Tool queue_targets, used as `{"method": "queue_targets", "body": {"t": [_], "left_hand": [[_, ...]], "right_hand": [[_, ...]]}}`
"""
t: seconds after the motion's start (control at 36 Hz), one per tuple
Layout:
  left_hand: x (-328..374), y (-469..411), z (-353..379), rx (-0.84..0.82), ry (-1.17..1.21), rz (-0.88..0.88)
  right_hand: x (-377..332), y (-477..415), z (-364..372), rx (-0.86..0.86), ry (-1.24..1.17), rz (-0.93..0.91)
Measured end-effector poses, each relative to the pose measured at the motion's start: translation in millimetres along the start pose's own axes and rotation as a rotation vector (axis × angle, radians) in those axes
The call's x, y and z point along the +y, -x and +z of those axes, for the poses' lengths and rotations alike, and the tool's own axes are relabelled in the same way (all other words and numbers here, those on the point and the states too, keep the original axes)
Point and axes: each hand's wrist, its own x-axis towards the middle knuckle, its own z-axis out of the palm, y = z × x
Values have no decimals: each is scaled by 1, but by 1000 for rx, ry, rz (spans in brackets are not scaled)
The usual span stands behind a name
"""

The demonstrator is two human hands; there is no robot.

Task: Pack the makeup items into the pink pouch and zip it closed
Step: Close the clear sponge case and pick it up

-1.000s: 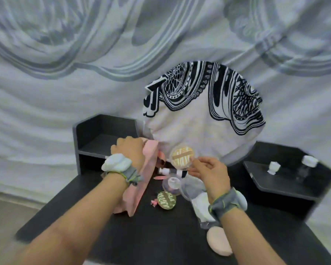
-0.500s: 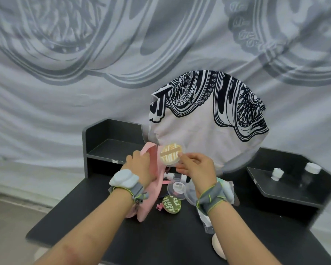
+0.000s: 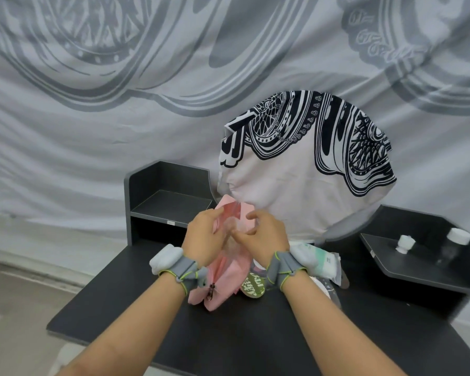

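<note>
I see the pink pouch (image 3: 229, 263) held upright over the black table (image 3: 228, 335), mouth gaping; what lies inside I cannot tell. My left hand (image 3: 205, 237) pinches its left rim. My right hand (image 3: 263, 234) sits at the opening, fingers loosely curled; any grip is blurred. A green round compact (image 3: 253, 286) lies beside the pouch, its lettering unreadable.

left hand (image 3: 205, 237) grips pink pouch (image 3: 229, 270) | right hand (image 3: 266, 237) at its mouth | black desk (image 3: 228, 335)
</note>
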Motion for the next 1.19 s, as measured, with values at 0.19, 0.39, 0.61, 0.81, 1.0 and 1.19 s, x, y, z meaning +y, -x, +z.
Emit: {"method": "queue_targets", "body": {"t": [0.19, 0.39, 0.61, 0.81, 1.0, 1.19], "left_hand": [[-4, -2, 8, 18, 23, -19], [-6, -1, 15, 32, -34, -3], [-6, -1, 15, 17, -197, -23], [-5, 1, 15, 108, -296, -89], [-3, -9, -1, 243, -460, -131], [39, 18, 34, 366, -360, 455]], "right_hand": [[-17, 9, 22, -101, 411, -60], [-16, 11, 31, -166, 502, -62], [-15, 14, 29, -215, 677, -129], [-4, 11, 26, -222, 556, -161], [22, 0, -22, -13, 191, -68], [88, -5, -32, -42, 135, 85]]}}
